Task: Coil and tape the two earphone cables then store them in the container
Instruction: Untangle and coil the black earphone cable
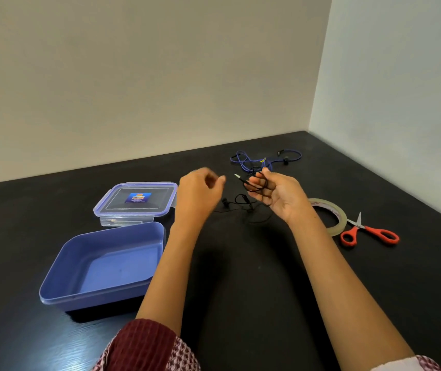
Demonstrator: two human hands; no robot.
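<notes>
1. The step in hand is, as I judge it, the coiling of the first cable. The right hand point(275, 194) is raised over the black table point(240, 277), palm up, and a few loops of the thin black earphone cable point(257, 184) lie around its curled fingers, which close on the loops. The metal plug end sticks out to the left of the fingers.
2. The rest of this black cable hangs down and lies loose on the table just below the two hands.
3. The left hand point(198, 191) is beside the right one, blurred. Its fingers look bent together, but I cannot tell whether they pinch the cable or hold nothing.
4. The second cable, the blue cord earphone point(254, 159), lies uncoiled on the table behind the right hand, untouched.
5. The next move calls for the left hand to bring the loose part around the right fingers with light tension, so that the loops do not slip off. After that the tape is needed.
6. The roll of clear adhesive tape point(337, 218) lies to the right, partly hidden behind the right wrist, and the red-handled scissors point(366, 231) touch or overlap its rim.
7. The open blue plastic container point(61, 285) stands at the left with nothing in it; its clear lid with blue rim point(136, 200) lies just behind it.
8. The black cable on the black table is hard to follow, so its earbuds are not sure.
</notes>
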